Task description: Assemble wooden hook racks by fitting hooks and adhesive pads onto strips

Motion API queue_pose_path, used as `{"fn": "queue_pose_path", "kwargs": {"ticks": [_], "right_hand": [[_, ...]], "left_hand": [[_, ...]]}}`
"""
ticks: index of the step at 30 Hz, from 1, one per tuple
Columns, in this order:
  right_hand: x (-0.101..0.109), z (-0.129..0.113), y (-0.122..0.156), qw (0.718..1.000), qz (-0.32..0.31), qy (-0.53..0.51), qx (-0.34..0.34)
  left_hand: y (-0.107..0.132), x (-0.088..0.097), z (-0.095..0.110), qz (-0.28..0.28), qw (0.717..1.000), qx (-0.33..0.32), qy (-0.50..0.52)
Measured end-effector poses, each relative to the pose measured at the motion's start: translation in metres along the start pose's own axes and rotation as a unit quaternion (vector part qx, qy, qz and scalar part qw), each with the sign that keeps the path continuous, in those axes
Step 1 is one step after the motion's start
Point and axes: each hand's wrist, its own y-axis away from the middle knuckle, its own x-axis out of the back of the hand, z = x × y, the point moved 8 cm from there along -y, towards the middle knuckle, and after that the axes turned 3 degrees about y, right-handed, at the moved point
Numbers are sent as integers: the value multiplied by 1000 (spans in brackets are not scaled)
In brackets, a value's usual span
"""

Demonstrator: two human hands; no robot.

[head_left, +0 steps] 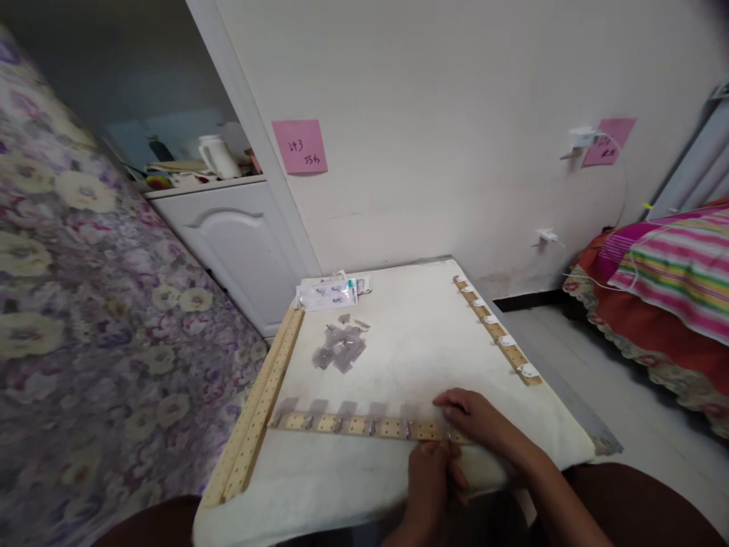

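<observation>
A pale wooden strip with rows of holes (358, 425) lies across the front of the cloth-covered table (392, 357). Several small shiny pieces are set along it, with see-through plastic bits behind them. At its right end, my left hand (430, 471) is closed against the near edge, its fingertips beside a small shiny piece (448, 435). My right hand (475, 416) curls over the same end from the far side, thumb and fingers bent together. What the fingertips pinch is too small to make out. A loose pile of greyish see-through plastic pieces (342, 349) lies left of centre.
Stacked perforated strips (262, 410) run along the table's left edge. Another strip with white tags (494, 328) lies along the right. Printed packets (327, 294) sit at the back left. A floral curtain (114, 342) hangs left; a bed (672, 273) stands right.
</observation>
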Motion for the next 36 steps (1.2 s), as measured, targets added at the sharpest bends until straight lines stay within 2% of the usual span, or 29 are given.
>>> {"fn": "queue_pose_path", "kwargs": {"ticks": [19, 36], "right_hand": [[1, 8, -2, 1000, -14, -10, 1], [-8, 19, -3, 998, -7, -44, -49]], "left_hand": [[-1, 2, -4, 15, 1000, 5, -7], [-1, 1, -6, 13, 1000, 26, 8]]}}
